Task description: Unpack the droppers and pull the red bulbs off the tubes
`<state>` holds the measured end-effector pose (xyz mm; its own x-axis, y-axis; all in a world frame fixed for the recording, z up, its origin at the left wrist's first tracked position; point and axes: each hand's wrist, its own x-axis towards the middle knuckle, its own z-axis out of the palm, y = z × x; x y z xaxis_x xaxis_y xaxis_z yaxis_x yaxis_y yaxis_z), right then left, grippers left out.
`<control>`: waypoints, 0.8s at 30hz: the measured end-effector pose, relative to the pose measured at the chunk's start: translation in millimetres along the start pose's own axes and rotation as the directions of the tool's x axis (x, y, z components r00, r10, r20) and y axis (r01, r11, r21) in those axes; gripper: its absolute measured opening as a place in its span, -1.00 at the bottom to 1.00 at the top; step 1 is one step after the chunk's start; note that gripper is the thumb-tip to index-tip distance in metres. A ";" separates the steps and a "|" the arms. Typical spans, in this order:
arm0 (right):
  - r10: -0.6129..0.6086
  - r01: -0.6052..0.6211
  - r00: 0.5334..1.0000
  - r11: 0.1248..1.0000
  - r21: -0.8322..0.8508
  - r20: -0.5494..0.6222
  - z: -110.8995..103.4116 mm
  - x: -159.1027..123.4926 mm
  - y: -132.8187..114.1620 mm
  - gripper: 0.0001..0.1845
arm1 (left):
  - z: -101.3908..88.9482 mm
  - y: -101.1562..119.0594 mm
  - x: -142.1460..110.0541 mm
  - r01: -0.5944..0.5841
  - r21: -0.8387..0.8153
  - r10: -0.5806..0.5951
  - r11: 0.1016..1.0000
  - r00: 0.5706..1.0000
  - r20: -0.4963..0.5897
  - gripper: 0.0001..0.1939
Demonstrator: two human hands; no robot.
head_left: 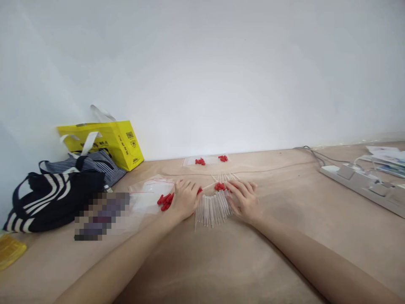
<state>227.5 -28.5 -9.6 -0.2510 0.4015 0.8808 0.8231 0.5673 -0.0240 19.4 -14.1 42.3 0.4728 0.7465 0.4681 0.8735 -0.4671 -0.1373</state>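
Observation:
A fan of thin clear tubes (212, 210) lies on the wooden table between my hands, and a small cluster of red bulb-like pieces (219, 186) sits at its far end. My left hand (186, 198) is curled at the left side of the tubes, with a red piece (199, 191) showing at its fingertips. Beside that hand, partly covered by it, is a pile of red pieces (165, 202). My right hand (244, 200) rests over the right edge of the fan, fingers stretched out and thumb apart, touching the tubes.
Clear plastic bags (147, 198) lie left of the pile. Near the wall is another clear bag (210, 160) with red pieces on it. A yellow bag (104, 139) and a black striped bag (53, 200) stand at left. A power strip (363, 185) with cables lies at right.

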 end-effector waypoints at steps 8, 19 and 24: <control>-0.238 0.230 0.967 0.969 0.088 0.090 4.8 -2.1 -26.7 -0.81 | 22.2 14.1 -42.6 -0.267 -0.078 0.223 0.961 0.908 -0.356 -0.86; -0.199 0.182 0.962 0.978 0.102 0.189 2.3 -7.1 -29.5 -0.77 | 19.4 12.6 -46.5 -0.198 -0.183 0.144 0.963 0.951 -0.273 -0.84; -0.209 0.188 0.965 0.973 0.137 0.159 0.6 -5.9 -30.9 -0.74 | 16.0 14.2 -49.0 -0.204 -0.144 0.159 0.968 0.949 -0.272 -0.84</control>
<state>203.3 -48.0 -14.3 -0.4951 0.3828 0.7799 0.6835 0.7258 0.0776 10.5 -49.6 3.4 0.5559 0.5052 0.6601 0.7328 -0.6727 -0.1024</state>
